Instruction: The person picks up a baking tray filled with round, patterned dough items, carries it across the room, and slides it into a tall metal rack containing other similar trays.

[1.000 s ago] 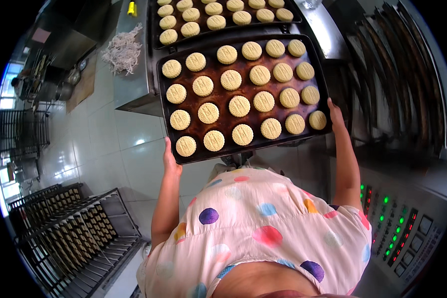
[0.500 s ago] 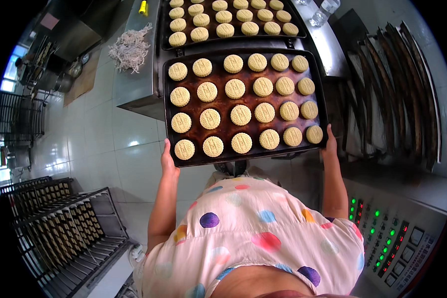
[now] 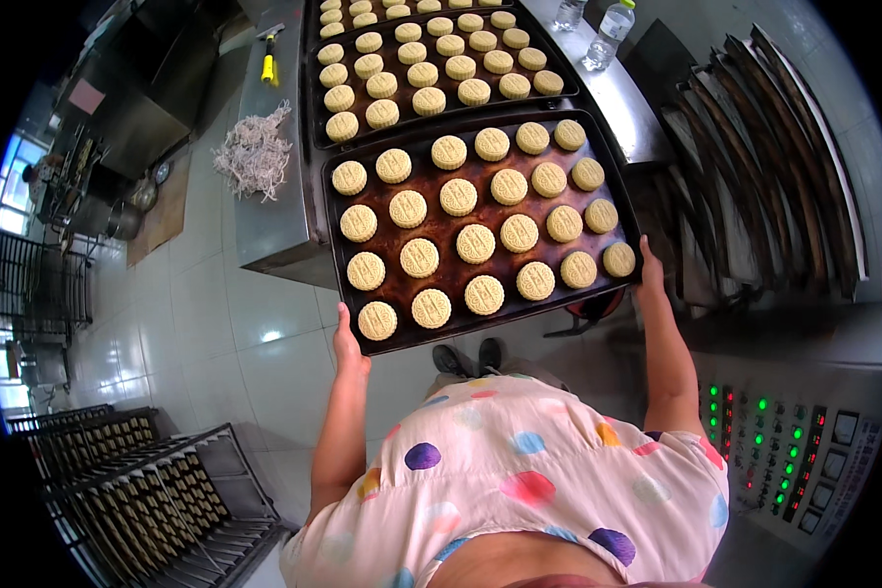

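Observation:
My left hand grips the near left corner of a dark baking tray, thumb up along its rim. At the near right corner my right hand holds the same tray; its other fingers are hidden beneath. Rows of round, pale yellow pastries with fluted edges and a pressed pattern on top cover the tray. Its left side is turned slightly toward me. Beyond the far edge, a second tray of similar pastries rests on the metal counter, close against mine.
Shredded white strands and a yellow-handled tool lie on the counter at left. Clear bottles stand at far right. Dark upright slabs lean at right, above a lit control panel. A rack holds pastry trays at lower left.
The held tray has turned, its left near corner coming toward me. My left hand has moved nearer with it. More of the trays behind and my shoes now show.

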The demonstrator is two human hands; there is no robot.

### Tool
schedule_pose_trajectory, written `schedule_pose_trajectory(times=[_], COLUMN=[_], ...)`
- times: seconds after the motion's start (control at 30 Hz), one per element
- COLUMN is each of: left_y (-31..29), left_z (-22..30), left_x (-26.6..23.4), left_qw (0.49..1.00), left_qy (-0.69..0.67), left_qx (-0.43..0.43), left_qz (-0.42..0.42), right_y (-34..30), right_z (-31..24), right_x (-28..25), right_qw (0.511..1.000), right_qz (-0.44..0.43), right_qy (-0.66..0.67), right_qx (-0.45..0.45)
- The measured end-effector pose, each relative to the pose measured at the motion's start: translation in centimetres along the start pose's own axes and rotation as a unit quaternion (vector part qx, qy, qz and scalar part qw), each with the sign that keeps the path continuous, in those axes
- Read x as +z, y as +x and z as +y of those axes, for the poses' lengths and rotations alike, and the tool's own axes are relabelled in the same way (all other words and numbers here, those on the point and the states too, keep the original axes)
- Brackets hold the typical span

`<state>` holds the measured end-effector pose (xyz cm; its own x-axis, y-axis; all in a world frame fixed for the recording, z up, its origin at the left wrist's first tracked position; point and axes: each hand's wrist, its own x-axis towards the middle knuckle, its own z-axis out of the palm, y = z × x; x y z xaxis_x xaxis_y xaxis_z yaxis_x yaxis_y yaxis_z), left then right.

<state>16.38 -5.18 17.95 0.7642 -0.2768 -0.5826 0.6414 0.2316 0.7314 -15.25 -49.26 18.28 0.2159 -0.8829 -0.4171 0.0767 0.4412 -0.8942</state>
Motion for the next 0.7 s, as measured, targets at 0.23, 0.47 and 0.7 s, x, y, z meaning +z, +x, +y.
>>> schedule_pose_trajectory(times=[0.23, 0.47, 0.7], left_y=[-0.7, -0.3, 1.7], left_z=[-0.6, -1.0, -2.5], left_x=[1.0, 1.2, -1.6], left_qw=[1.000, 0.999, 0.988], left_qy=[-0.018, 0.025, 0.087], left_qx=[-0.017, 0.038, 0.107], left_qz=[-0.014, -0.021, 0.072], right_y=[1.9, 5.6, 2.0], right_z=[0.3, 4.3, 2.5], right_x=[-0.9, -3.3, -0.6], right_qw=[0.999, 1.000, 0.999], right_qz=[0.020, 0.008, -0.015], right_qy=[-0.021, 0.001, 0.047], right_qx=[0.015, -0.030, -0.019])
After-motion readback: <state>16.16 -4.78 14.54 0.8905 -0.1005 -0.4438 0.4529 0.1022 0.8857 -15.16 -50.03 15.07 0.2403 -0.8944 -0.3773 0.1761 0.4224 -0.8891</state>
